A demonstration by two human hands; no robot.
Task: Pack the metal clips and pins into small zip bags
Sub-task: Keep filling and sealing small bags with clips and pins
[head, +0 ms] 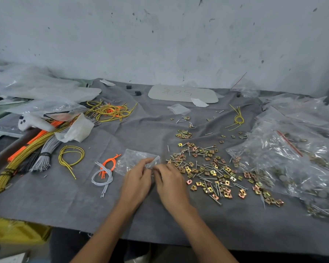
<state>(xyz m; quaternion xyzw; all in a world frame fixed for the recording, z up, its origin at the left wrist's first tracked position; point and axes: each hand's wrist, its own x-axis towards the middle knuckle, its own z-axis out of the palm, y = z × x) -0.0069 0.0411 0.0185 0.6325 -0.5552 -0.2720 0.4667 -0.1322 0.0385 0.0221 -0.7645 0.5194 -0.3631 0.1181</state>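
While both forearms are reaching in over the table's near edge, the left hand [139, 179] and right hand [169, 179] are meeting close together near the middle of the grey cloth [65, 202] that is covering the table. The left hand is pinching the near right edge of the small zip bag [135, 158]. The right hand's fingers are curling against that same edge, but blur is hiding whether they are gripping the plastic or something small.

The bag is lying just beyond the hands. It is clear and crinkled, with its right corner lifting off the cloth. What it is holding is too blurred to tell.

Just beside it on the left, a knotted bunch of grey and orange cords [104, 171] is lying flat, and a yellow wire loop [70, 156] is sitting farther left. Tied wire bundles [17, 158] in yellow, grey and orange are running along the left edge.

Touching the right hand's far side, the clips and pins [207, 168] are spreading in a loose heap toward the right edge: square brass-coloured clips, some coppery, mixed with thin silver pins. Large clear plastic bags [292, 158] are crowding the right edge and overlapping the heap's rim.

Farther back, a yellow wire tangle [108, 111] is lying toward the far left corner beside a white controller [34, 122]. A pale flat board [182, 93] is resting along the far edge.
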